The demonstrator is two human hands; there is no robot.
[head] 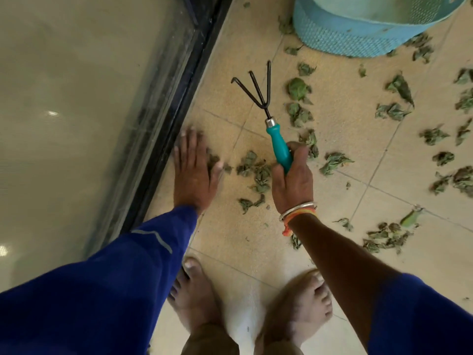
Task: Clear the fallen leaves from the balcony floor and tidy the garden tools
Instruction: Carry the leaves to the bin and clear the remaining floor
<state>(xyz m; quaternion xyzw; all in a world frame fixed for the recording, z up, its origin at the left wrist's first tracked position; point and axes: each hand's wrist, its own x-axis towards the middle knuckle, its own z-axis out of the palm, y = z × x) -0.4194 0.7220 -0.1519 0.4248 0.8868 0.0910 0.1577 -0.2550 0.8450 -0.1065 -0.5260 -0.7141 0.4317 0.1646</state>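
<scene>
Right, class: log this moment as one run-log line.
right hand: grips teal-handled three-prong hand rake | left hand: flat on beige tiled floor | dried green leaves: scattered, uncleared

Soft, even daylight; shadows are faint. The glass [76, 98] shows pale glare spots. Edges bend and the feet [194, 298] blur.

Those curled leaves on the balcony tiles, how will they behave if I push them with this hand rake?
Probably very light: the leaves lie loose and scattered, so they should slide easily on the tiles. They look shrivelled, so likely brittle and crumbly. The hand rake has three wide-spaced prongs, so small bits may slip through.
</scene>
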